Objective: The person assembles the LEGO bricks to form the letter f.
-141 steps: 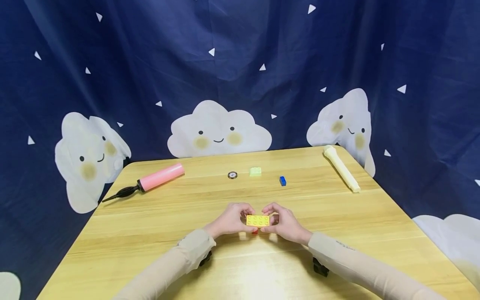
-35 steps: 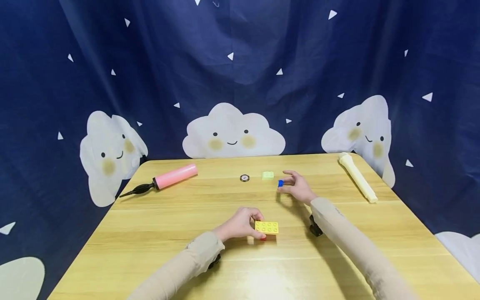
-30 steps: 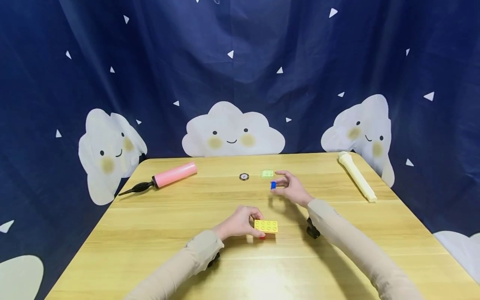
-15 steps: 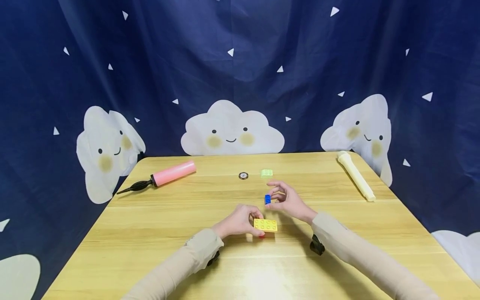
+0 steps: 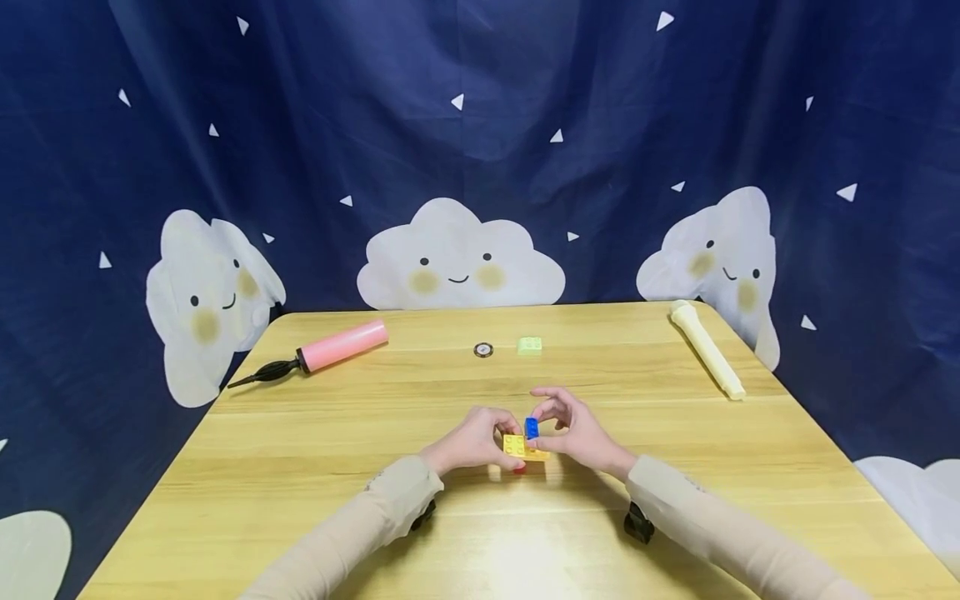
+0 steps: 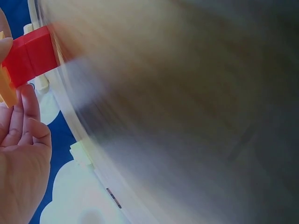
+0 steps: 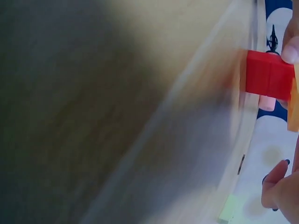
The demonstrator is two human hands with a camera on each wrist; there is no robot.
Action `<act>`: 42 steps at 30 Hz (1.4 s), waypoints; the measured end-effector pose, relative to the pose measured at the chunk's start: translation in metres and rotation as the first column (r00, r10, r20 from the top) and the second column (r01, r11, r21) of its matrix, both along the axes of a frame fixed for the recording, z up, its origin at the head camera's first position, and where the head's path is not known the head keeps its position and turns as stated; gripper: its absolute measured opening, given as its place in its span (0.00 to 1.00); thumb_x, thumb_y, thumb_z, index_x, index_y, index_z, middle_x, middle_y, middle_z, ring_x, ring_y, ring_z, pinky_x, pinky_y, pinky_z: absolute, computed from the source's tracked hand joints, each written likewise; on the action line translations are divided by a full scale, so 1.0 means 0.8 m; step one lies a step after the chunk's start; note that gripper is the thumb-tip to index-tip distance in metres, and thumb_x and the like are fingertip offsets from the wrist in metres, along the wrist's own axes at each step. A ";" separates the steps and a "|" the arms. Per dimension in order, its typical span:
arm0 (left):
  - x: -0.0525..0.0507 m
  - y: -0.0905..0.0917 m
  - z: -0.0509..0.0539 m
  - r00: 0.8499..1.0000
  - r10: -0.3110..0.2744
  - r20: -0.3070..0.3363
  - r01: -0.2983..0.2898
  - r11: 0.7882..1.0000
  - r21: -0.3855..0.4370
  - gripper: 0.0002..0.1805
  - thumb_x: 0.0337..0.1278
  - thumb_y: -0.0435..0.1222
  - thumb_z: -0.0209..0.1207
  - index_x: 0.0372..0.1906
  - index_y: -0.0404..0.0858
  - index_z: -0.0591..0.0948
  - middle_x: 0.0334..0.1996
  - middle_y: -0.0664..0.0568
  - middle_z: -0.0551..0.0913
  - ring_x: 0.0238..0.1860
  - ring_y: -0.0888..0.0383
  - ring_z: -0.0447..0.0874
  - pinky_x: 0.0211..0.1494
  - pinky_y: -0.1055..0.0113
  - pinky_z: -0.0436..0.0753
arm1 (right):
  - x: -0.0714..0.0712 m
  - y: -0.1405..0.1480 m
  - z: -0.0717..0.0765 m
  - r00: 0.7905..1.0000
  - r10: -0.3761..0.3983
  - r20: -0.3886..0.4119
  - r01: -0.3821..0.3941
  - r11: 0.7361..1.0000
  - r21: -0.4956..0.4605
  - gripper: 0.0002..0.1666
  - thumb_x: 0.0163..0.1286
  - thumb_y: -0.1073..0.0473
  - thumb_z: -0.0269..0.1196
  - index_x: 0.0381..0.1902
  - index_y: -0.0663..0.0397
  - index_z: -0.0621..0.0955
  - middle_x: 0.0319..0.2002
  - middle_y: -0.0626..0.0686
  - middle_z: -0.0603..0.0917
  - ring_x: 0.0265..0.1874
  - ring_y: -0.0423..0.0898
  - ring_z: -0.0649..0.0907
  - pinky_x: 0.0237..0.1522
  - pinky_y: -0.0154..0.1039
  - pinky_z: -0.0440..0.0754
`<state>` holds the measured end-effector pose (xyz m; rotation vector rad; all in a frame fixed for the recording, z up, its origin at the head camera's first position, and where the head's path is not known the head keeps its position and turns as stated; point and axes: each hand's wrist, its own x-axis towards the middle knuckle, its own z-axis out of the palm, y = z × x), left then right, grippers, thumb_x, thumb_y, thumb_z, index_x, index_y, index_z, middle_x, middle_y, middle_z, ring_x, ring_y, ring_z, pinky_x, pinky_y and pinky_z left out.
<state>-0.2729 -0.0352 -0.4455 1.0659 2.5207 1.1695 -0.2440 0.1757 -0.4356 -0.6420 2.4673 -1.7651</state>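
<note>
My left hand (image 5: 474,440) grips the yellow brick (image 5: 514,444) from its left side, with thumb and fingers curled round it. Beneath the yellow brick stand two stacked red blocks (image 6: 33,53), shown in the left wrist view; only a bit of red shows in the head view. My right hand (image 5: 581,432) pinches the small blue brick (image 5: 532,428) just above the right part of the yellow brick. Whether blue and yellow touch cannot be told. The wrist views do not show the blue brick.
Farther back on the wooden table (image 5: 420,383) lie a round black-and-white chip (image 5: 483,350) and a pale green brick (image 5: 529,345). A pink pump (image 5: 343,345) lies at the back left, a cream stick-shaped object (image 5: 707,350) at the back right.
My right hand has taken hold of the blue brick and carried it from the back toward me, over the yellow brick. My left hand has stayed at the yellow brick.
</note>
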 end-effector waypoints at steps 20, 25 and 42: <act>-0.002 0.000 -0.001 1.000 0.012 -0.007 -0.012 1.000 -0.017 0.18 0.32 0.40 0.75 0.32 0.39 0.82 0.25 0.60 0.82 0.23 0.70 0.74 0.26 0.75 0.77 | 0.007 -0.014 -0.008 0.999 0.032 0.017 -0.032 0.999 0.009 0.31 0.49 0.66 0.74 0.50 0.64 0.72 0.44 0.62 0.81 0.43 0.44 0.80 0.36 0.35 0.80; -0.001 -0.001 0.000 1.000 0.008 -0.008 -0.008 1.000 -0.014 0.17 0.31 0.39 0.75 0.31 0.39 0.82 0.25 0.60 0.82 0.24 0.70 0.74 0.26 0.75 0.77 | 0.010 -0.014 -0.008 1.000 0.020 -0.024 -0.019 0.999 0.043 0.27 0.49 0.64 0.75 0.46 0.60 0.75 0.42 0.59 0.82 0.42 0.43 0.80 0.31 0.33 0.79; 0.000 -0.008 -0.003 1.000 -0.002 -0.006 0.002 1.000 0.005 0.20 0.33 0.41 0.76 0.34 0.39 0.82 0.29 0.58 0.84 0.28 0.69 0.76 0.33 0.75 0.78 | 0.010 -0.020 -0.009 0.992 -0.005 -0.124 0.018 0.994 0.106 0.15 0.47 0.60 0.76 0.33 0.50 0.82 0.34 0.48 0.86 0.39 0.42 0.81 0.49 0.52 0.72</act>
